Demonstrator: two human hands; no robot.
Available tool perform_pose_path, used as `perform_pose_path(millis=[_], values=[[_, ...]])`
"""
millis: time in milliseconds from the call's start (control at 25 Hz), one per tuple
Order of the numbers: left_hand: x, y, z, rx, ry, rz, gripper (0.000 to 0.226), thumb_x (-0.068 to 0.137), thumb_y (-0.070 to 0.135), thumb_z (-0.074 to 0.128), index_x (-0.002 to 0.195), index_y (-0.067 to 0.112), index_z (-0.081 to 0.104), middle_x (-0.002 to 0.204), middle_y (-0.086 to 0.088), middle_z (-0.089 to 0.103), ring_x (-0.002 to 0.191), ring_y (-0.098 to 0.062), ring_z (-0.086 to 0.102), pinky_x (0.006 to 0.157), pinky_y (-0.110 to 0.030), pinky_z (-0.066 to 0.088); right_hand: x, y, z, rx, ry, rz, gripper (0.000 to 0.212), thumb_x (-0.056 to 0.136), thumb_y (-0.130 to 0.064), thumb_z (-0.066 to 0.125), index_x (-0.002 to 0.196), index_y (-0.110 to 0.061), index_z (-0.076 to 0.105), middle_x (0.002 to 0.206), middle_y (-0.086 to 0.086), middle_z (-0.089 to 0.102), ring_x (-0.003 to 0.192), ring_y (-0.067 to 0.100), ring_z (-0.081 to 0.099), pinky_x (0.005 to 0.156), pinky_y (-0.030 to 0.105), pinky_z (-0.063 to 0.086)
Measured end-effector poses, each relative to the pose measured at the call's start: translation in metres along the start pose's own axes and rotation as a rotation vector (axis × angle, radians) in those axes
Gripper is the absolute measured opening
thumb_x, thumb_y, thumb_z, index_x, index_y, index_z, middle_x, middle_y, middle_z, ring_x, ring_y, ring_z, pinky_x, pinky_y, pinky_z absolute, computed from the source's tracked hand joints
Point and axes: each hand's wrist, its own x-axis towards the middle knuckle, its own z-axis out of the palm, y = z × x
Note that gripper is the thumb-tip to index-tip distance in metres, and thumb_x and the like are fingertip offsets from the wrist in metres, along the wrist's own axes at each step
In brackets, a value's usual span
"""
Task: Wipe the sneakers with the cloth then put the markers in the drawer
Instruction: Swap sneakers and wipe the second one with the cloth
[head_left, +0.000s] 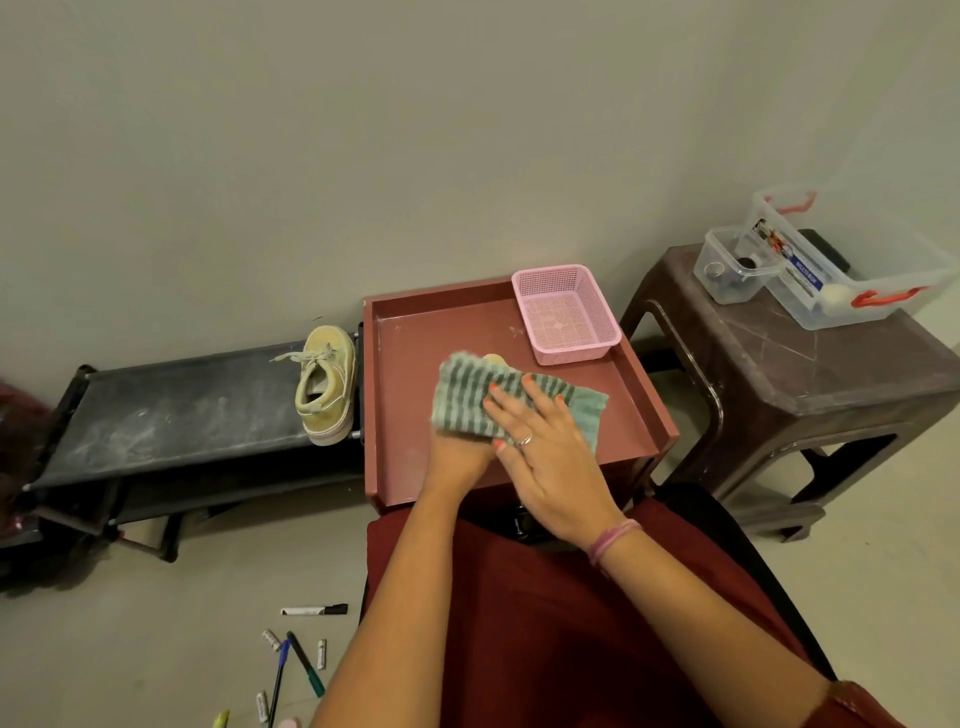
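A green striped cloth (470, 397) is draped over a pale sneaker (494, 358) in the red-brown tray (400, 415); only the sneaker's tip shows. My right hand (540, 447) presses flat on the cloth with its fingers spread. My left hand (457, 454) reaches under the cloth's near edge, and its fingers are hidden. A second pale sneaker (324, 387) stands on the black rack (171, 410) to the left. Several markers lie on the floor at lower left, among them a black-capped marker (314, 610) and a green marker (306, 665).
A pink mesh basket (595, 304) sits in the tray's far right corner. To the right a brown plastic stool (779, 374) carries clear storage boxes (883, 291). The wall runs close behind the tray and rack. My lap in dark red cloth fills the foreground.
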Motion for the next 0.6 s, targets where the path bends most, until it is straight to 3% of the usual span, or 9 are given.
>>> perform_pose_path(millis=[80, 160, 200, 280, 360, 440, 480, 520, 600], values=[[0.001, -0.001, 0.001, -0.032, 0.022, -0.007, 0.049, 0.072, -0.016, 0.069, 0.11, 0.012, 0.057, 0.1, 0.006, 0.065, 0.082, 0.007, 0.062, 0.072, -0.008, 0.047, 0.001, 0.001, 0.003, -0.05, 0.044, -0.05, 0.044, 0.099, -0.031, 0.032, 0.142, -0.027, 0.04, 0.15, -0.018, 0.031, 0.144, 0.001, 0.006, 0.119, 0.028, 0.001], [0.003, 0.001, 0.001, -0.097, 0.055, -0.032, 0.057, 0.067, -0.012, 0.076, 0.116, 0.01, 0.056, 0.098, 0.009, 0.065, 0.08, 0.011, 0.063, 0.069, -0.006, 0.047, 0.014, 0.005, 0.003, 0.194, 0.095, 0.022, 0.04, 0.098, -0.026, 0.036, 0.138, -0.026, 0.046, 0.145, -0.015, 0.041, 0.142, 0.002, 0.018, 0.118, 0.026, 0.011], [0.003, 0.002, 0.001, -0.108, 0.065, -0.036, 0.066, 0.064, -0.006, 0.082, 0.121, 0.012, 0.053, 0.103, 0.009, 0.065, 0.085, 0.013, 0.062, 0.072, -0.006, 0.047, 0.02, 0.008, 0.004, 0.401, 0.107, 0.09, 0.037, 0.098, -0.023, 0.038, 0.132, -0.025, 0.052, 0.137, -0.011, 0.051, 0.135, 0.003, 0.034, 0.114, 0.025, 0.023], [0.001, 0.0, -0.001, -0.068, 0.056, 0.001, 0.083, 0.057, 0.006, 0.09, 0.128, 0.019, 0.049, 0.114, 0.01, 0.062, 0.097, 0.013, 0.058, 0.077, -0.006, 0.046, 0.031, 0.005, 0.0, 0.945, 0.145, 0.388, 0.024, 0.098, -0.02, 0.044, 0.111, -0.017, 0.064, 0.104, -0.001, 0.067, 0.094, 0.002, 0.063, 0.083, 0.026, 0.049], [-0.002, -0.005, -0.006, -0.031, 0.044, 0.008, 0.087, 0.053, 0.011, 0.093, 0.126, 0.025, 0.048, 0.116, 0.014, 0.059, 0.099, 0.016, 0.054, 0.076, -0.004, 0.044, 0.039, 0.002, -0.006, 1.192, 0.137, 0.654, 0.02, 0.098, -0.017, 0.045, 0.094, -0.014, 0.065, 0.087, 0.004, 0.065, 0.074, 0.007, 0.064, 0.066, 0.026, 0.052], [-0.003, -0.008, -0.011, -0.044, 0.052, -0.004, 0.087, 0.053, 0.014, 0.093, 0.126, 0.029, 0.048, 0.115, 0.015, 0.059, 0.101, 0.013, 0.056, 0.078, -0.007, 0.046, 0.038, -0.004, -0.008, 1.166, 0.094, 0.64, 0.019, 0.098, -0.016, 0.046, 0.095, -0.016, 0.065, 0.096, 0.005, 0.065, 0.089, 0.014, 0.062, 0.074, 0.023, 0.051], [-0.001, -0.01, -0.013, -0.054, 0.066, -0.014, 0.088, 0.052, 0.017, 0.093, 0.127, 0.029, 0.048, 0.116, 0.012, 0.061, 0.103, 0.008, 0.058, 0.081, -0.011, 0.048, 0.037, -0.009, -0.008, 1.058, 0.066, 0.541, 0.02, 0.097, -0.017, 0.046, 0.102, -0.019, 0.065, 0.108, 0.0, 0.064, 0.104, 0.012, 0.058, 0.086, 0.022, 0.048], [0.001, -0.01, -0.015, -0.074, 0.077, -0.019, 0.09, 0.051, 0.02, 0.091, 0.129, 0.028, 0.047, 0.118, 0.01, 0.062, 0.104, 0.004, 0.059, 0.084, -0.015, 0.05, 0.036, -0.014, -0.005, 0.848, 0.01, 0.397, 0.025, 0.097, -0.019, 0.044, 0.112, -0.022, 0.064, 0.122, -0.009, 0.059, 0.119, 0.004, 0.048, 0.101, 0.019, 0.037], [0.005, -0.013, -0.016, -0.092, 0.093, -0.021, 0.09, 0.052, 0.02, 0.085, 0.133, 0.024, 0.046, 0.119, 0.008, 0.062, 0.102, 0.005, 0.061, 0.082, -0.014, 0.049, 0.038, -0.018, 0.006, 0.512, -0.049, 0.219, 0.033, 0.098, -0.024, 0.04, 0.124, -0.026, 0.059, 0.129, -0.021, 0.05, 0.126, -0.008, 0.034, 0.109, 0.017, 0.021]])
